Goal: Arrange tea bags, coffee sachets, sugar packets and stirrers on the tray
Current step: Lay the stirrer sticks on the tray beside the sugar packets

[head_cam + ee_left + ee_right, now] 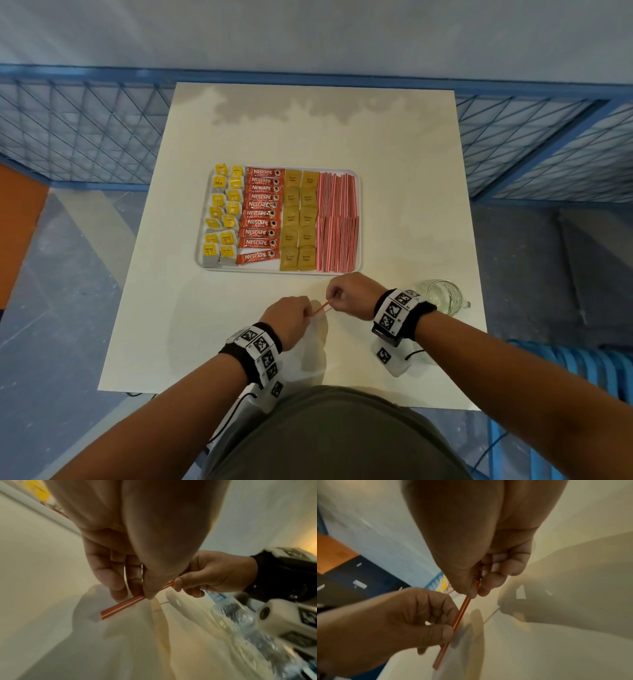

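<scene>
Pinching one last stirrer (319, 310) between left hand (287, 320) and right hand (349, 294), just before the nearly filled tray (358, 219).

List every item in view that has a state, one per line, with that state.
tray: flat on the table, filled in columns
tea bags: left column, on tray
coffee sachets: stacked column, on tray
sugar packets: two columns, on tray
stirrers: laid side by side, on tray
loose stirrer: off the tray, held at both ends
left hand: pinches the loose stirrer
right hand: pinches the loose stirrer
glass mug: upright on the table
</scene>
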The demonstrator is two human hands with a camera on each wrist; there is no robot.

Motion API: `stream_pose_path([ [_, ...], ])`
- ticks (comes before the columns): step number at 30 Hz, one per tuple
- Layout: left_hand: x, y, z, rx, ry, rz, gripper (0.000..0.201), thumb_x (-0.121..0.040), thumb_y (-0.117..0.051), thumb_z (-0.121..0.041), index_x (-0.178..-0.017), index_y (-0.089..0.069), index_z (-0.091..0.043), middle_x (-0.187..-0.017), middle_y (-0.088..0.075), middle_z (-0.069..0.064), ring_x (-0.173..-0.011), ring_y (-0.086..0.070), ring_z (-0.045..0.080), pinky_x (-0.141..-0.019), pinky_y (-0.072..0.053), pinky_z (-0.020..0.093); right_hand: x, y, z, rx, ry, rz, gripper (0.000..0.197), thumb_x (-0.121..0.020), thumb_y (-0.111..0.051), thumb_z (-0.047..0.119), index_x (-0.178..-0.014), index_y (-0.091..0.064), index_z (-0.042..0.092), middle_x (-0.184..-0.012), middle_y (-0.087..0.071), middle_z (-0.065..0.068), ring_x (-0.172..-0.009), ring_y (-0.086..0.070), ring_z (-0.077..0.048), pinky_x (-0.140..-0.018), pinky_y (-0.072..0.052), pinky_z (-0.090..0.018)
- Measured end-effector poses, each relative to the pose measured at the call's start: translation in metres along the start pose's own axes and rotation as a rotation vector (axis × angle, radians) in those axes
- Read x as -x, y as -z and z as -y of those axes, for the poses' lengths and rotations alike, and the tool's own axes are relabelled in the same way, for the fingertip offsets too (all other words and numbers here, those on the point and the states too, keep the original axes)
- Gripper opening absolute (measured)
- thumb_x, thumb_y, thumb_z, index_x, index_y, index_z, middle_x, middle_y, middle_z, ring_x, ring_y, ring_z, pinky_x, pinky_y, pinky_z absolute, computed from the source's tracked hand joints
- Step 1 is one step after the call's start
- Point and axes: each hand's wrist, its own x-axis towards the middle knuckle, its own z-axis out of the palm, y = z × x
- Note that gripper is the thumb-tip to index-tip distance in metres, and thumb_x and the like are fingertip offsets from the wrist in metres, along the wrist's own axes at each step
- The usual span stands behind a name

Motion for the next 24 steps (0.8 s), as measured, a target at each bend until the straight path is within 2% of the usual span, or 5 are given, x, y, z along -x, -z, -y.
stream_pose_path([
  [3,-0.002,0.005,-0.003,0.190,0.010,-0.059,0.006,-0.095,-0.060,-0.019,-0.091,-0.061,-0.023,-0.083,-0.065,-0.007,-0.075,-0.060,0.013,-0.067,-0.044,0.023,-0.002,0.010,-0.001,-0.192,-0.012,-0.137,0.009,-0.092,-0.071,0.021,-0.100,-0.075,0.017,-0.090,-0.067,0.013,-0.081,-0.061,-0.001,-0.071,-0.043,-0.010],
  [6,-0.007,0.013,-0.008,0.384,0.034,-0.085,0.014,-0.092,-0.064,-0.013,-0.083,-0.060,-0.022,-0.071,-0.064,-0.007,-0.059,-0.056,0.000,-0.058,-0.040,0.011,-0.002,0.021,0.004,-0.355,-0.030,-0.202,0.009,-0.093,-0.072,0.020,-0.098,-0.075,0.012,-0.078,-0.063,0.015,-0.064,-0.057,0.005,-0.067,-0.049,-0.018],
  [11,-0.018,0.025,-0.015,0.551,0.002,-0.122,0.012,-0.091,-0.066,-0.011,-0.082,-0.063,-0.018,-0.076,-0.070,0.008,-0.068,-0.063,0.020,-0.072,-0.052,0.033,-0.003,0.026,0.008,-0.433,-0.029,-0.200,0.030,-0.097,-0.066,0.024,-0.077,-0.066,0.003,-0.067,-0.062,-0.008,-0.055,-0.057,-0.009,-0.063,-0.051,-0.032],
  [17,-0.028,0.034,-0.022,0.646,-0.028,-0.182,0.010,-0.093,-0.066,-0.011,-0.084,-0.063,-0.016,-0.077,-0.067,0.017,-0.063,-0.054,0.014,-0.064,-0.048,0.030,-0.005,0.024,0.006,-0.434,-0.030,-0.218,0.032,-0.099,-0.064,0.027,-0.071,-0.066,0.011,-0.062,-0.060,-0.008,-0.056,-0.057,-0.013,-0.061,-0.049,-0.032],
  [24,-0.039,0.036,-0.022,0.634,-0.001,-0.222,0.007,-0.091,-0.071,-0.019,-0.085,-0.067,-0.018,-0.080,-0.070,0.011,-0.066,-0.058,0.013,-0.066,-0.051,0.029,-0.016,0.043,0.004,-0.350,-0.037,-0.218,0.037,-0.099,-0.061,0.026,-0.071,-0.064,0.003,-0.065,-0.060,-0.015,-0.055,-0.049,-0.014,-0.059,-0.044,-0.030],
])
